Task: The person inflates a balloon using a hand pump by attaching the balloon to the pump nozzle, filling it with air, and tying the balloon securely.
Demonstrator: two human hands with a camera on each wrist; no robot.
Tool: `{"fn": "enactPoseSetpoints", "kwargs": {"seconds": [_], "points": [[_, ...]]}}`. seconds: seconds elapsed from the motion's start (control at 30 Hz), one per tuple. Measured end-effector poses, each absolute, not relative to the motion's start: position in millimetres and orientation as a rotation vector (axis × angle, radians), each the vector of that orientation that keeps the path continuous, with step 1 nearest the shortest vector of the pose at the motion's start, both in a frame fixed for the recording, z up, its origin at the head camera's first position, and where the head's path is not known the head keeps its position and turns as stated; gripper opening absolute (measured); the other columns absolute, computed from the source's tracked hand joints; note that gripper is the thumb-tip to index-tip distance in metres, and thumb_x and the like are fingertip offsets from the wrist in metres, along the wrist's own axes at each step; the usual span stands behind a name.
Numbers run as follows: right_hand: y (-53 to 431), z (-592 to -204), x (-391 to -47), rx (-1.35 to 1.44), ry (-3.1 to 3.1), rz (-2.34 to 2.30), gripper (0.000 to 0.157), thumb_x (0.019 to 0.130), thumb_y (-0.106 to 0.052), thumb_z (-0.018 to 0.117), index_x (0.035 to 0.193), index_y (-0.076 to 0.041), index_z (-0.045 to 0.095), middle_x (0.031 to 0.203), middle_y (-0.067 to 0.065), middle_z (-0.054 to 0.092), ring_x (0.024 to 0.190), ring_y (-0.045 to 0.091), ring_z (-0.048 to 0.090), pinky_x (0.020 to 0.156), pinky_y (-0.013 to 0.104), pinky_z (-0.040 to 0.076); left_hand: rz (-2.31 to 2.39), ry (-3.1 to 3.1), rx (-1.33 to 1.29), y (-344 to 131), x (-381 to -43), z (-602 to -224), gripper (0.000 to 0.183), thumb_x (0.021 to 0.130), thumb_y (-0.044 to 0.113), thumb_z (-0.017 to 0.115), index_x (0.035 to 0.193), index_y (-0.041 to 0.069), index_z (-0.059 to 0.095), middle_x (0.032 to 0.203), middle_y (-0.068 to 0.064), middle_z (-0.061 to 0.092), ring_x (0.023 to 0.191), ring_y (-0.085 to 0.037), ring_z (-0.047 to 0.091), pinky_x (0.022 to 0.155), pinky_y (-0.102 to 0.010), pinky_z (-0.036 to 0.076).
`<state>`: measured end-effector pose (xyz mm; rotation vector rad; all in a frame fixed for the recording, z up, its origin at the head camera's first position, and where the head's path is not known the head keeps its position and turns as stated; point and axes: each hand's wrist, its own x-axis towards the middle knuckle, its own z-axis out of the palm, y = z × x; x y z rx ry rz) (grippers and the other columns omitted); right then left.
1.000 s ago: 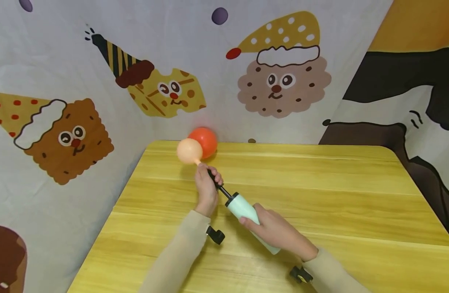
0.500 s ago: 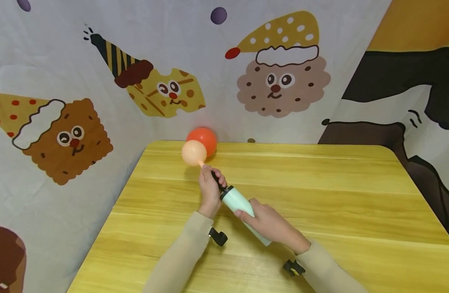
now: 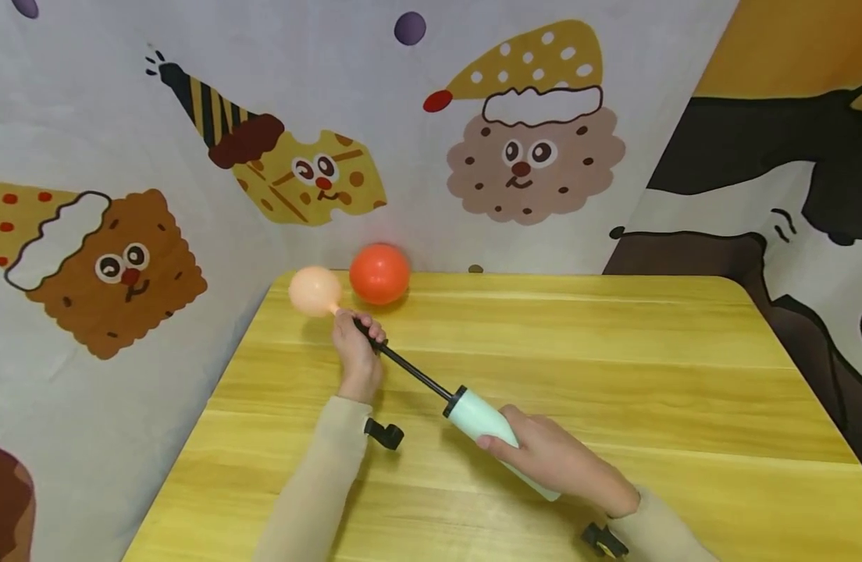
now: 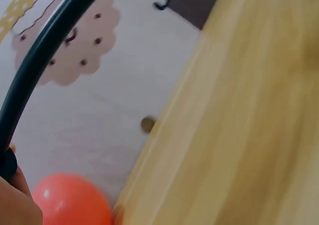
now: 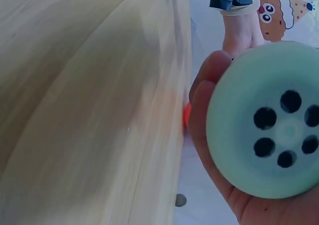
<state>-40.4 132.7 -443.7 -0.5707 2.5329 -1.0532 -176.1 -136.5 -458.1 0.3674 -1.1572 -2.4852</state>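
My left hand (image 3: pixel 357 351) grips the black nozzle end of a balloon pump, together with the neck of a partly inflated peach balloon (image 3: pixel 315 291). The balloon points to the far left. My right hand (image 3: pixel 553 453) is wrapped round the pump's mint green barrel (image 3: pixel 483 421). Between the two hands a long stretch of the black rod (image 3: pixel 417 373) shows, pulled out of the barrel. In the right wrist view the barrel's round end (image 5: pixel 289 130), with several dark holes, faces the camera. The left wrist view shows the rod close up and little of the hand.
A round red balloon (image 3: pixel 379 274) rests at the table's back edge, right of the peach one. The wooden table (image 3: pixel 614 351) meets a cloth backdrop (image 3: pixel 417 172) printed with cartoon food. Each sleeve carries a small black wrist camera (image 3: pixel 385 434).
The barrel first slid up to the left hand, covering the rod, and is now drawn far back. My left hand and the peach balloon have moved left, away from the red balloon.
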Motion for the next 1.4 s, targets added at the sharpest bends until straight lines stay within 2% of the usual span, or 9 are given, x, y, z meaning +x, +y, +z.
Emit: {"fn": "enactPoseSetpoints", "kwargs": {"seconds": [0.47, 0.8, 1.0, 1.23, 1.4], "points": [[108, -453, -52, -0.584, 2.535, -1.116, 0.053, 0.104, -0.053, 0.057, 0.114, 0.0, 0.058, 0.073, 0.0, 0.056, 0.057, 0.012, 0.055, 0.045, 0.03, 0.049, -2.548, -1.264, 0.319, -102, -151, -468, 0.038, 0.115, 0.026, 0.027, 0.088, 0.008, 0.045, 0.068, 0.001, 0.047, 0.049, -0.008, 0.043, 0.044, -0.02, 0.039], [101, -451, -69, -0.565, 2.525, -1.152, 0.054, 0.105, -0.051, 0.055, 0.114, 0.002, 0.057, 0.073, 0.003, 0.058, 0.055, 0.014, 0.058, 0.043, 0.031, 0.05, -2.605, -1.332, 0.312, -76, -140, -466, 0.039, 0.115, 0.029, 0.029, 0.086, 0.011, 0.047, 0.068, 0.002, 0.048, 0.05, -0.008, 0.044, 0.045, -0.021, 0.04], [101, -449, -67, -0.527, 2.492, -1.181, 0.056, 0.105, -0.051, 0.055, 0.12, 0.003, 0.057, 0.075, 0.003, 0.06, 0.057, 0.014, 0.059, 0.045, 0.032, 0.051, -2.587, -1.335, 0.268, -83, -146, -461, 0.039, 0.115, 0.031, 0.029, 0.086, 0.01, 0.046, 0.069, 0.002, 0.047, 0.051, -0.008, 0.044, 0.045, -0.02, 0.039], [117, -444, -50, -0.499, 2.47, -1.123, 0.064, 0.104, -0.055, 0.054, 0.131, 0.003, 0.055, 0.08, 0.002, 0.061, 0.063, 0.015, 0.06, 0.048, 0.031, 0.052, -2.528, -1.239, 0.304, -113, -163, -455, 0.039, 0.115, 0.027, 0.028, 0.085, 0.011, 0.046, 0.067, 0.001, 0.048, 0.049, -0.009, 0.043, 0.044, -0.021, 0.039], [130, -444, -37, -0.517, 2.475, -1.081, 0.057, 0.105, -0.053, 0.054, 0.125, 0.0, 0.054, 0.078, 0.0, 0.059, 0.061, 0.013, 0.057, 0.049, 0.031, 0.05, -2.519, -1.173, 0.363, -129, -171, -455, 0.038, 0.116, 0.026, 0.03, 0.085, 0.01, 0.045, 0.066, 0.002, 0.047, 0.048, -0.008, 0.042, 0.043, -0.019, 0.038]]}}
